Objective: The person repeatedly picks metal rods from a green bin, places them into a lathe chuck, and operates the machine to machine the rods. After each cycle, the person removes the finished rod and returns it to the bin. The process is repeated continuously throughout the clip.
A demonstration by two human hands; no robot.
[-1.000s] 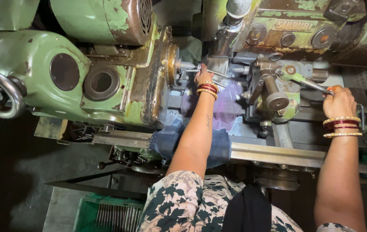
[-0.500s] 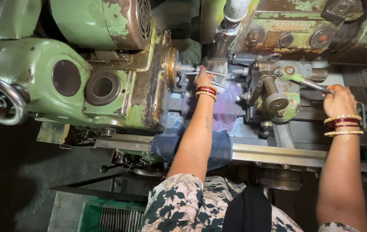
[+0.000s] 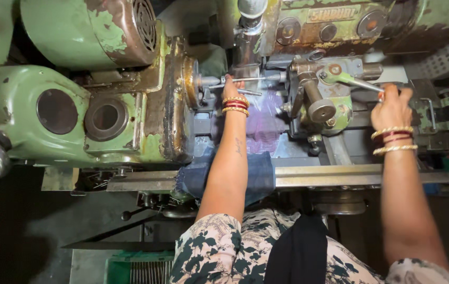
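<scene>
A thin metal rod [image 3: 235,80] is pinched by the fingers of the left hand [image 3: 229,84] just beside the chuck [image 3: 190,84] of a worn green lathe [image 3: 130,105]. The right hand [image 3: 391,108] is closed around a lever handle [image 3: 355,82] at the lathe's carriage [image 3: 324,100], fingers wrapped together.

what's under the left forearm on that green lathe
Under the left forearm lie a purple plastic sheet and a blue cloth draped over the lathe bed. The arm covers what sits directly beneath it. The left hand is at thin metal rods.
</scene>
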